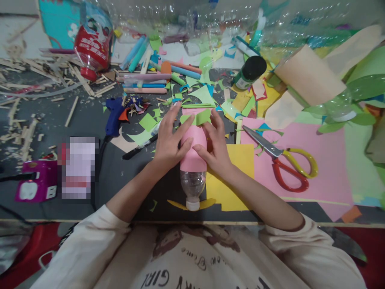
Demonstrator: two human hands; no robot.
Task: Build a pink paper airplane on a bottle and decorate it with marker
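Observation:
A clear plastic bottle (193, 184) lies on the dark table with its white cap toward me. Pink paper (194, 146) is wrapped round its body. A green paper piece (201, 117) sits at the bottle's far end. My left hand (169, 139) presses on the left side of the pink wrap, fingers stretched along it. My right hand (215, 143) holds the right side, thumb on the pink paper and fingertips at the green piece. A yellow sheet (233, 176) lies under the bottle.
Scissors with yellow and red handles (282, 160) lie on a pink sheet (319, 168) to the right. A blue glue gun (113, 114), coloured sticks, paper scraps and wood strips (60, 76) litter the far side. A purple device (37, 185) sits left.

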